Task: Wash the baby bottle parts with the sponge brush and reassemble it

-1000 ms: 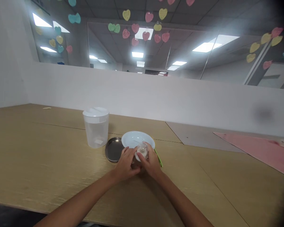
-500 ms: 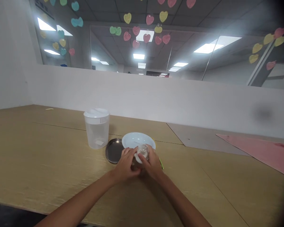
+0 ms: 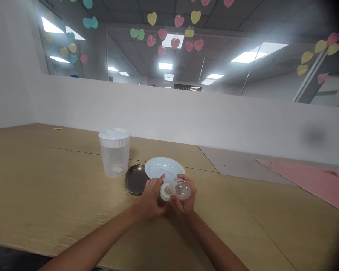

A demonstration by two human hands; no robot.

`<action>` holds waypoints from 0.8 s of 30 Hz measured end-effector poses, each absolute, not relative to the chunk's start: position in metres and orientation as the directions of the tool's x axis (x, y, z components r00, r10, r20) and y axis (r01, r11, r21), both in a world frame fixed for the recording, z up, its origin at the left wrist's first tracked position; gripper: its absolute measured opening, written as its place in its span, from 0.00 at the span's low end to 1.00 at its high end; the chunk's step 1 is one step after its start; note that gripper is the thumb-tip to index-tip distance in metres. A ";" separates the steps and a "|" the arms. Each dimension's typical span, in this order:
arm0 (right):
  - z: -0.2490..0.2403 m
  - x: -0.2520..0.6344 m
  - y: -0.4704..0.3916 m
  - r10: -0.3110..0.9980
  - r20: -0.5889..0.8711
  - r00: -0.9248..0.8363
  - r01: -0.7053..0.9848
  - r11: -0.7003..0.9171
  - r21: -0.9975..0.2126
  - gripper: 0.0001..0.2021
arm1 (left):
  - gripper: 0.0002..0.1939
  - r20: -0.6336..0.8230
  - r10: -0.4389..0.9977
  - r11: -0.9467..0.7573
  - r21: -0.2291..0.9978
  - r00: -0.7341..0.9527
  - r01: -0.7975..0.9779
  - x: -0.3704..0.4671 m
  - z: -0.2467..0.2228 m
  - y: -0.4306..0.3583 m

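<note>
My left hand point(image 3: 151, 197) is closed around a baby bottle point(image 3: 165, 191), whose white collar and pale teat face up toward me. The bottle's body is mostly hidden behind my fingers. Just right of the collar, my right hand point(image 3: 188, 195) grips a clear domed cap point(image 3: 182, 189) between thumb and fingers. The cap is off the teat, tilted, with its edge close beside the collar. Directly behind both hands lies a white oval plate point(image 3: 164, 164), partly covered by my fingers.
A round dark metal tray point(image 3: 136, 180) lies left of the plate. Behind it stands a translucent plastic bucket point(image 3: 115, 156) with a white lid. A pink cloth point(image 3: 307, 184) covers part of the wooden table point(image 3: 59, 195) at right. A white wall point(image 3: 158, 113) runs along the back.
The clear cap has come off the top of the bottle. My right hand has moved slightly right with it, and the white collar and teat are now exposed.
</note>
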State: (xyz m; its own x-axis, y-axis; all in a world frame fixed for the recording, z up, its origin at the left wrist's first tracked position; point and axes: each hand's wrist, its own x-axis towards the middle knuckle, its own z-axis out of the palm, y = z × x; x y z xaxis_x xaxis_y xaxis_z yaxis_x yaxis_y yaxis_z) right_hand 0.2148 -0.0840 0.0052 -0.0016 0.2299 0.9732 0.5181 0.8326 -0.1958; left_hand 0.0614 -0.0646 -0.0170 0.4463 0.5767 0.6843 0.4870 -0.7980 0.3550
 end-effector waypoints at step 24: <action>0.014 0.231 -0.057 0.789 0.567 0.236 0.416 0.445 -0.793 0.23 | 0.45 0.658 0.656 -0.734 0.440 0.371 0.518 0.058 -0.005 -0.070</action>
State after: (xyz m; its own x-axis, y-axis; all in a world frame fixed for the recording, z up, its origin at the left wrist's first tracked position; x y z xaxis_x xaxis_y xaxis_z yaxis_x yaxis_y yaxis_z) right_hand 0.2311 -0.0567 0.0135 0.2362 0.7891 0.5671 0.4159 0.4453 -0.7929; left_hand 0.0579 -0.0703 -0.0049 0.3706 0.6556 0.6579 0.5178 -0.7339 0.4396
